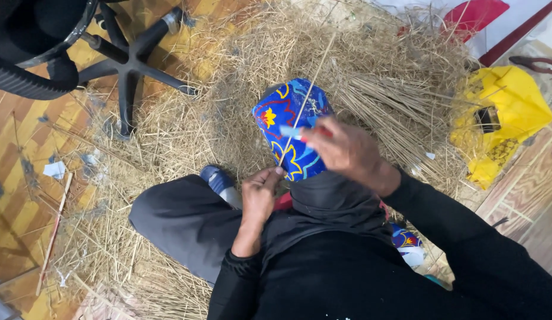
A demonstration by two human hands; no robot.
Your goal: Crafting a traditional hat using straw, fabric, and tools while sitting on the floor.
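Thin straw stalk (305,98), judged light and brittle, is pinched at base by left hand (259,195); right hand (346,149) grips a small blade (291,131) against it.

Straw (187,118) across wooden floor (15,195)

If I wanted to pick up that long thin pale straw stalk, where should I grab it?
Probably at the lower end of the long thin pale straw stalk, from the near side, where the left hand pinches it: it slants up and away, and the right hand works mid-stalk.
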